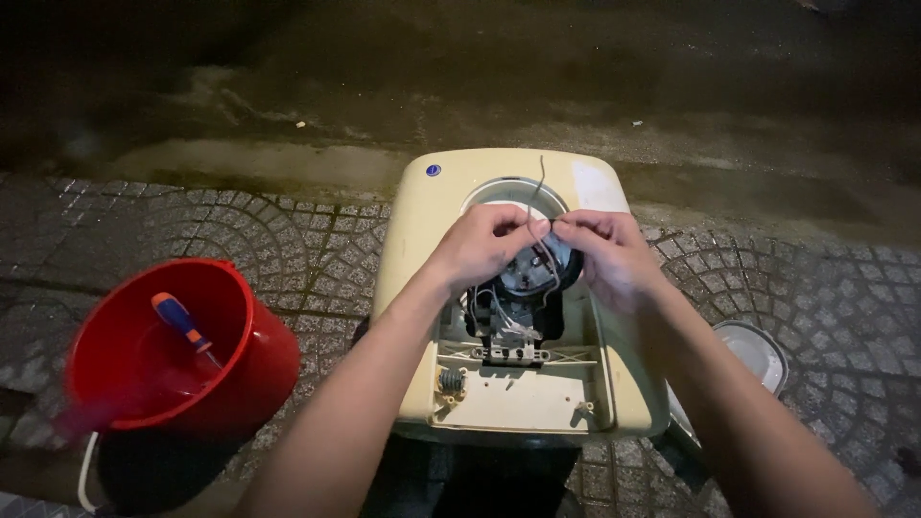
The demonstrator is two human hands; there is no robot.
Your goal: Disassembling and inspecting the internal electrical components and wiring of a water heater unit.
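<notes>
Both your left hand [484, 245] and right hand [604, 251] pinch a thin wire [542, 197] above the cream appliance [518, 297]; red bucket [177, 350] with screwdriver [182, 326] sits left of it.

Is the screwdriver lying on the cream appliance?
No, the screwdriver lies inside the red bucket, left of the cream appliance.

arms: both forearms bare, no sleeves in view
left hand [484, 245]: no glove, no ring visible
right hand [614, 254]: no glove, no watch
</notes>
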